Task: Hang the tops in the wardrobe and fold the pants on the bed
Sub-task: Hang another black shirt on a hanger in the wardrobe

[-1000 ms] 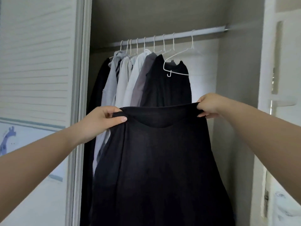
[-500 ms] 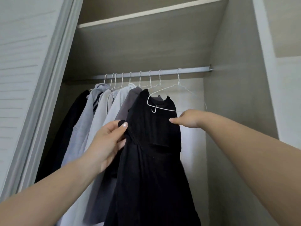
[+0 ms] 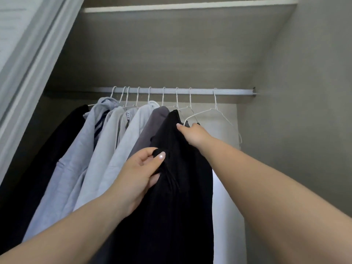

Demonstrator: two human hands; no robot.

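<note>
Reaching up at centre frame, the right hand (image 3: 193,133) seems to pinch the empty white wire hanger (image 3: 213,114) on the metal rail (image 3: 234,91). Just below-left, the left hand (image 3: 141,174) grips the black fabric top (image 3: 177,197), hanging vertically below the hanger.

This is a home bedroom closet: a built-in wardrobe (image 3: 285,92) with pale walls, a shelf (image 3: 190,5) across the top and a sliding door (image 3: 28,54) pushed to the left. A metal rail (image 3: 234,91) carries 9 white wire hangers (image 3: 216,109), most bearing everyday tops (image 3: 106,149) in black, grey and pale blue.
</note>
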